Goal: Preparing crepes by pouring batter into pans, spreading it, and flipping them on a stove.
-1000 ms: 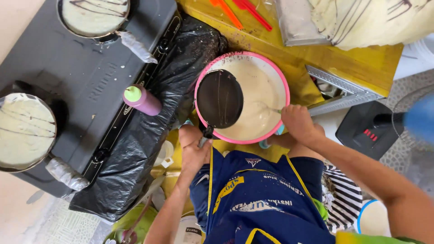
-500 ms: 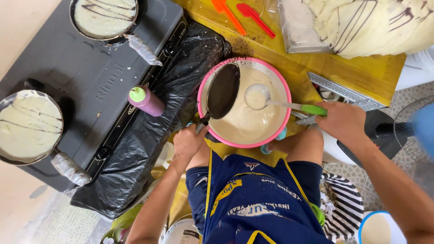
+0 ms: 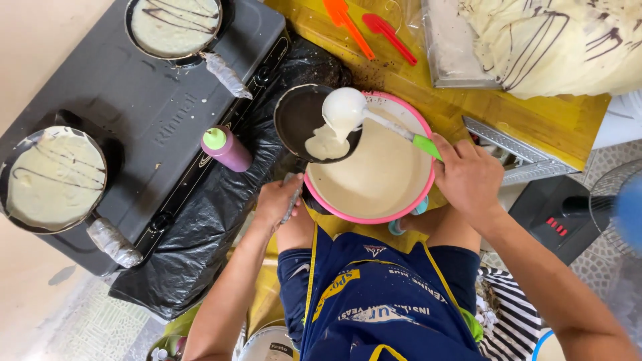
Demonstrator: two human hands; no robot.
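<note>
From the head camera, the right hand [image 3: 468, 177] was closed tight around a ladle [image 3: 348, 110] by its green handle. The ladle was tipped, and batter ran from it into a small black pan [image 3: 301, 117]. The left hand [image 3: 277, 200] gripped that pan's handle. Just under the ladle sat a pink bowl [image 3: 401, 214] of batter.

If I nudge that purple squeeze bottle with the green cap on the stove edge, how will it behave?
The purple squeeze bottle stands upright and is taller than its base is wide, so a push near the cap would probably tip it. Its round body would then likely roll, perhaps off the stove onto the black plastic sheet. It looks like soft plastic, so it probably dents rather than breaks.
</note>
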